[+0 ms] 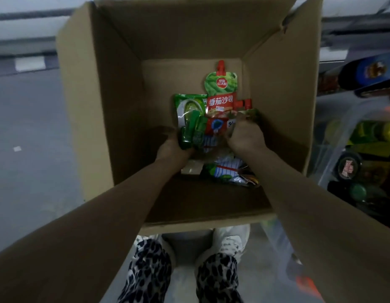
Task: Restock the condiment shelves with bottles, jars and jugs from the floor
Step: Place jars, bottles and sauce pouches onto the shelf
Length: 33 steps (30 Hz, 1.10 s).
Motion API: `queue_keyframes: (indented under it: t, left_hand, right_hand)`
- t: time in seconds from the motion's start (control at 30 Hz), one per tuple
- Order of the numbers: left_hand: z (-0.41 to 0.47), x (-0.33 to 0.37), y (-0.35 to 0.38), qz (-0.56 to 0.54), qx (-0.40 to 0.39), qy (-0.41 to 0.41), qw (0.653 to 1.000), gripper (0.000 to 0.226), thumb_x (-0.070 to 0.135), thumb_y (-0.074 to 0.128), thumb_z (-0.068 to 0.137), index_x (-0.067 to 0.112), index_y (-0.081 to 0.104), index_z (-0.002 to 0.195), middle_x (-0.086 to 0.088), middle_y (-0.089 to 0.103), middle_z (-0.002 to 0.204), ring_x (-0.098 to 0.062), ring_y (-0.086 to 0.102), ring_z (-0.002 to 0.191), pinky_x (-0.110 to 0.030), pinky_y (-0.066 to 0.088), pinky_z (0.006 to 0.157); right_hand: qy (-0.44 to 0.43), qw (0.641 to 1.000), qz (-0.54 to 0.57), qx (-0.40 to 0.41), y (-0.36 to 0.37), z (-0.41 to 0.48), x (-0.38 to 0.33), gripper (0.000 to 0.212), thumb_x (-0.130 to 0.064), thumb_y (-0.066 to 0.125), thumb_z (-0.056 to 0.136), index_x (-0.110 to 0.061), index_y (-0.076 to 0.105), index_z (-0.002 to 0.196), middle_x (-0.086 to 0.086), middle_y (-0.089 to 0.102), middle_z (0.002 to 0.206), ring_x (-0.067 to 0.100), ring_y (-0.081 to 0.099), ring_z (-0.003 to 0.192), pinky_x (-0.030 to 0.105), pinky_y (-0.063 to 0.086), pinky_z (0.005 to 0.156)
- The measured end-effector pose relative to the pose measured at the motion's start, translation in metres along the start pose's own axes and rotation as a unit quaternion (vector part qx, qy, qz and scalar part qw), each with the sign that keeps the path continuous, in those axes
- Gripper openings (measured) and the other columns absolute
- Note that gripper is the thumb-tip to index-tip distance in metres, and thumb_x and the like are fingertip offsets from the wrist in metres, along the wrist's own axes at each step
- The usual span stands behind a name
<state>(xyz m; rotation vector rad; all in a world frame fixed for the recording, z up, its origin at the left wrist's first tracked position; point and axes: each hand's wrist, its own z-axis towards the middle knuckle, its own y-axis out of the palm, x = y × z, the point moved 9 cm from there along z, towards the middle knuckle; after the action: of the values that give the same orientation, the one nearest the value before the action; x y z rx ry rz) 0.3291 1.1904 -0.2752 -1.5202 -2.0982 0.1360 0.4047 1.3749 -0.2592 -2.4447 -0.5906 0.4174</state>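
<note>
Ketchup pouch [221, 92] lies spout away; left hand [175, 145], right hand [246, 136] clutch packets.

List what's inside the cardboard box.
Inside the cardboard box: a red-capped ketchup pouch, green sauce packets, more pouches near the front. Both hands, left hand and right hand, cover the pile's middle.
</note>
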Motion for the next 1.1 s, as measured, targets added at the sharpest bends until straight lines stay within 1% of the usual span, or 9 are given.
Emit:
queue_keyframes:
  t: [0.1,0.27,0.4,0.53,0.63,0.77,0.97,1.03,1.1]
  left_hand:
    - [0.000,0.000,0.002,0.008,-0.001,0.008,1.000,0.068,0.024,0.070,0.089,0.021,0.037,0.148,-0.011,0.055,0.140,-0.030,0.053,0.126,-0.038,0.047,0.100]
    - [0.001,0.005,-0.005,0.108,0.000,0.000,0.994,0.080,0.024,0.072,0.087,0.016,0.026,0.152,-0.016,0.044,0.146,-0.034,0.048,0.130,-0.041,0.045,0.102]
    - [-0.001,0.050,-0.014,0.157,0.073,0.139,0.975,0.064,0.003,0.056,0.091,0.020,0.036,0.150,-0.013,0.039,0.150,-0.032,0.040,0.136,-0.042,0.041,0.109]
    - [0.008,0.086,0.019,0.229,-0.027,0.274,0.934,0.061,0.005,0.050,0.098,0.014,0.028,0.154,-0.013,0.032,0.158,-0.031,0.036,0.141,-0.037,0.031,0.115]
    - [0.022,0.089,0.041,0.340,-0.048,0.293,0.892,0.065,0.007,0.044,0.101,0.016,0.014,0.157,-0.009,0.020,0.163,-0.030,0.020,0.148,-0.037,0.021,0.120]
    - [0.030,0.093,0.034,0.471,0.032,0.280,0.836,0.061,0.031,0.054,0.097,0.023,0.030,0.153,-0.008,0.043,0.149,-0.035,0.028,0.138,-0.044,0.030,0.111]
    - [0.026,0.047,-0.012,0.290,0.029,0.113,0.950,0.033,0.037,0.065,0.091,0.022,0.064,0.120,-0.013,0.064,0.122,-0.036,0.055,0.116,-0.034,0.044,0.087]
    - [0.020,0.018,-0.030,0.126,0.078,0.034,0.988,0.029,0.031,0.061,0.094,0.015,0.066,0.118,-0.016,0.067,0.118,-0.036,0.060,0.111,-0.031,0.044,0.081]
    - [0.014,-0.013,-0.039,-0.083,0.118,-0.046,0.988,0.033,0.031,0.056,0.098,0.012,0.063,0.124,-0.017,0.066,0.122,-0.034,0.062,0.114,-0.033,0.048,0.089]
  right_hand:
    - [-0.005,0.997,-0.072,-0.007,0.014,-0.002,-0.004,0.048,-0.014,0.044,0.104,-0.005,0.029,0.148,0.020,0.053,0.138,0.037,0.054,0.125,0.040,0.046,0.089]
    - [-0.069,0.993,-0.087,-0.035,0.014,-0.014,-0.016,0.027,-0.015,0.060,0.099,-0.008,0.063,0.125,0.014,0.064,0.125,0.031,0.061,0.114,0.037,0.051,0.089]
    - [-0.164,0.970,-0.009,-0.178,0.022,-0.058,-0.045,0.022,-0.013,0.069,0.091,-0.007,0.071,0.113,0.013,0.067,0.116,0.028,0.061,0.111,0.033,0.051,0.090]
    - [-0.152,0.940,-0.080,-0.293,0.051,-0.083,-0.035,0.026,-0.006,0.060,0.094,-0.012,0.070,0.117,0.008,0.062,0.125,0.029,0.060,0.116,0.031,0.050,0.093]
    - [-0.073,0.968,0.060,-0.233,0.027,-0.059,-0.014,0.037,-0.015,0.066,0.092,-0.014,0.061,0.129,0.005,0.060,0.130,0.024,0.057,0.122,0.027,0.046,0.090]
    - [-0.019,0.989,0.143,0.043,-0.039,-0.018,0.005,0.032,-0.012,0.058,0.096,-0.016,0.065,0.127,0.008,0.068,0.123,0.026,0.062,0.114,0.022,0.041,0.080]
    - [0.020,0.992,0.104,0.073,-0.053,0.035,-0.014,0.039,-0.019,0.055,0.100,-0.008,0.053,0.137,0.015,0.059,0.135,0.032,0.054,0.127,0.031,0.043,0.099]
    - [0.046,0.993,0.100,0.048,-0.046,0.051,-0.016,0.041,-0.020,0.057,0.100,-0.005,0.050,0.138,0.016,0.057,0.137,0.032,0.054,0.127,0.033,0.044,0.099]
    - [0.079,0.989,0.122,0.030,-0.037,0.061,-0.016,0.052,-0.024,0.061,0.099,-0.002,0.043,0.143,0.016,0.056,0.139,0.031,0.055,0.128,0.035,0.045,0.101]
